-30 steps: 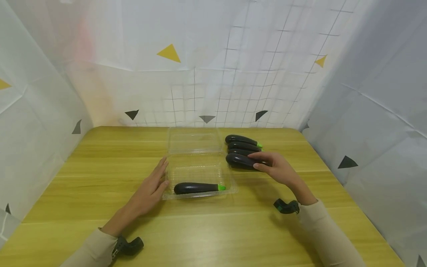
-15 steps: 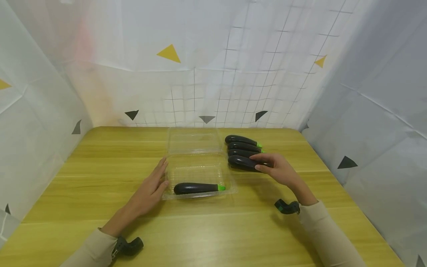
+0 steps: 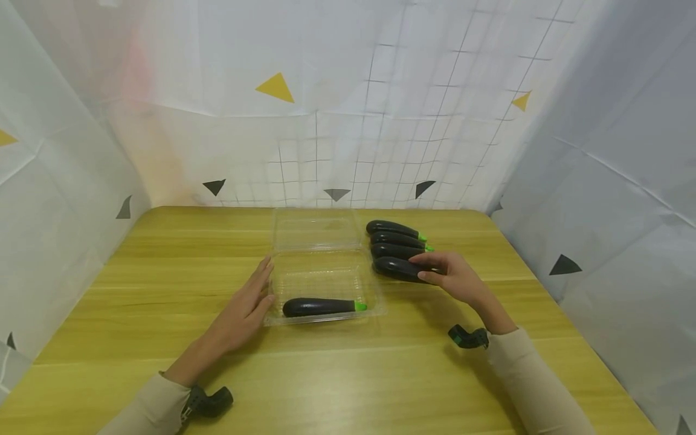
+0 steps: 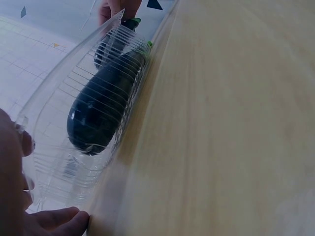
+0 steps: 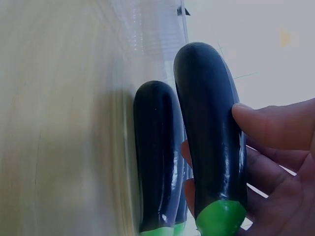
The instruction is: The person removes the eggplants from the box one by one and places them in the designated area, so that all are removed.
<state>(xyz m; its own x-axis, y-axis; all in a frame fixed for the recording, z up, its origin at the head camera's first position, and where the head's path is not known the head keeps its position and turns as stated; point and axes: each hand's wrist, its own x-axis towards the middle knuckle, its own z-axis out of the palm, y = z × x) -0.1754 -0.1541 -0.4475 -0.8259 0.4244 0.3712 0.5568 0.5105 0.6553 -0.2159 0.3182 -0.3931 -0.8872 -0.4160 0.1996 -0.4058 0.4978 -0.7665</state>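
Observation:
My right hand [image 3: 459,279] pinches a dark eggplant [image 3: 396,269] between thumb and fingers. In the right wrist view this held eggplant [image 5: 209,128] shows its green stem end, raised beside another eggplant [image 5: 156,152]. A hinged clear plastic container [image 3: 318,275] lies with its lid folded back. Along the container's front wall rests one eggplant [image 3: 319,307], its green end pointing right. My left hand [image 3: 244,311] touches the container's left side with extended fingers. Seen from the left wrist, the ribbed wall [image 4: 106,83] partly covers the eggplant inside.
Beyond the held eggplant, several eggplants lie in a row to the right of the container, such as the farthest one [image 3: 393,228]. The wooden table [image 3: 326,374] backs onto a white sheet [image 3: 239,145] with grid lines and triangles.
My right hand has brought the pinched eggplant slightly toward me and to the right, apart from the row behind it. The left hand and the container have stayed in place.

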